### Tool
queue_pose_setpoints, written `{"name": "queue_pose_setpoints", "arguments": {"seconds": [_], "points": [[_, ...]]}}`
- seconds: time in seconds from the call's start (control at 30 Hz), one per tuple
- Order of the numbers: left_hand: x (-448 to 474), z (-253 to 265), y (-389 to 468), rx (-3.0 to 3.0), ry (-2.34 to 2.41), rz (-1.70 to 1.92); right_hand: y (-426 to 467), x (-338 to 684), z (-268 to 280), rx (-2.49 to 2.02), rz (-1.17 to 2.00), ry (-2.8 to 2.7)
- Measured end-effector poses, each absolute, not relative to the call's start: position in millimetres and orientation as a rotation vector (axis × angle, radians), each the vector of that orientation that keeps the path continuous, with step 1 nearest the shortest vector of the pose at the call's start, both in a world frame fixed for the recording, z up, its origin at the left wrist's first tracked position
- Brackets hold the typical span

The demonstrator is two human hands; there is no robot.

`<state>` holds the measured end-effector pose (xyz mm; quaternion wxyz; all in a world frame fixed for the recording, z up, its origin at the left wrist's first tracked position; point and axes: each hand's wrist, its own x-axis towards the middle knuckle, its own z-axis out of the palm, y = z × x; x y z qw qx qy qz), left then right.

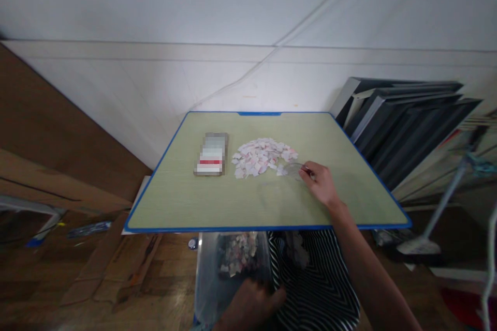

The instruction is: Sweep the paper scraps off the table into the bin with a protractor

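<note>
My right hand (318, 183) is closed on thin metal tweezers (306, 169), blurred at the tips, that point left toward the heap's right edge. A heap of small torn paper pieces (260, 155), white with some pinkish marks, lies on the pale green board (217, 207) with a blue rim. A few loose scraps (282, 169) lie between the heap and the tweezers. Low in the view, my left hand (252, 300) is smeared by motion above a clear plastic bin (209, 289) holding more paper scraps; its fingers cannot be made out.
A pixelated phone-like slab (212, 155) lies left of the heap. Below the board's front edge, striped black-and-white cloth (310, 279) lies beside the bin. Dark flat panels (399, 124) lean at right, near a broom (421, 245). Flattened cardboard (108, 274) covers some floor at left.
</note>
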<state>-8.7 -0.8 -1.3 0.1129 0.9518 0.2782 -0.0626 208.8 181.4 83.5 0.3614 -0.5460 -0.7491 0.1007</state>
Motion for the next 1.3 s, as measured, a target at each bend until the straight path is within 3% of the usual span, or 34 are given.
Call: {"name": "queue_pose_setpoints", "arguments": {"seconds": [0.5, 1.3], "points": [[-8, -2, -2, 2.799, 0.833, -0.146, 175, 210, 89, -1.376, 0.367, -1.957], [-9, 1, 0, 2.749, 0.81, -0.236, 149, 231, 87, -1.518, 0.266, -1.919]]}}
